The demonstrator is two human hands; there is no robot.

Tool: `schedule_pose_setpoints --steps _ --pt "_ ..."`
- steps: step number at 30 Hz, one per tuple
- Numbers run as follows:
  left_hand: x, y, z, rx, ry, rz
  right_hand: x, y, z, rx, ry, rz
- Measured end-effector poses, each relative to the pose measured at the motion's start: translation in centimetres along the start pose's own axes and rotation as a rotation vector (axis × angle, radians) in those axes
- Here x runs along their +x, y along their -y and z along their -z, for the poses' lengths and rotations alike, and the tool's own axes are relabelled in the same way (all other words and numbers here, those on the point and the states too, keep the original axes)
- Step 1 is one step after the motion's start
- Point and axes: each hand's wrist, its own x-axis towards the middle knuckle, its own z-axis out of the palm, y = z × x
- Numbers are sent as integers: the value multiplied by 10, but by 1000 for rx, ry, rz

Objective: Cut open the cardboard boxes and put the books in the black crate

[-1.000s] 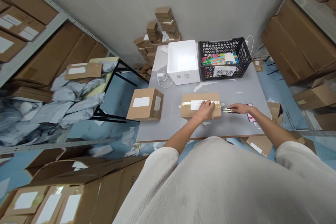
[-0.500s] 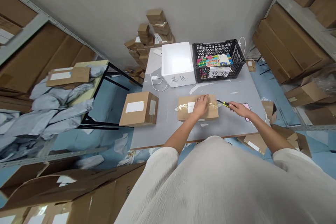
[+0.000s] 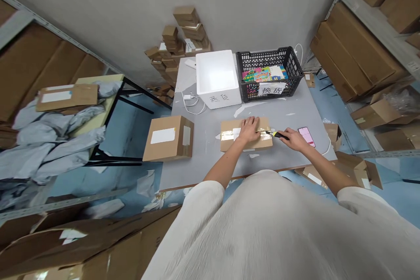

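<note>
A small cardboard box (image 3: 228, 142) lies on the grey table (image 3: 210, 164) before me, with shiny clear tape along its top and a white label partly covered by my hand. My left hand (image 3: 250, 130) rests flat on top of the box, fingers stretched out. In my right hand (image 3: 293, 139) is a black and yellow utility knife (image 3: 278, 134), gripped by its handle. The knife's tip meets the taped top near the box's right end. Just right of that hand lies a phone (image 3: 307, 137) with a pink screen.
A larger labelled carton (image 3: 160, 148) stands at the table's left edge. Behind are a white foam box (image 3: 225, 99) and a black crate (image 3: 292, 89) holding colourful books. Grey parcels (image 3: 29, 157) lie on the left, and shelves with cartons (image 3: 351, 52) flank the right.
My right hand has moved left, bringing the knife from beside the box onto its taped top. The phone now shows more fully. My left hand stays on the box.
</note>
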Motion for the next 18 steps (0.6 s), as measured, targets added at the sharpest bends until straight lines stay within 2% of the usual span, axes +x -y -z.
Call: schedule_pose_setpoints --steps 6,11,18 --pt "-5 -2 -3 0 -27 -2 1 5 -8 -1 -31 -21" --pt "-16 -8 -12 33 -126 -9 0 7 -14 -33 -54 -21" --pt "-18 -9 -15 41 -130 -25 -3 1 -18 -62 -63 -49"
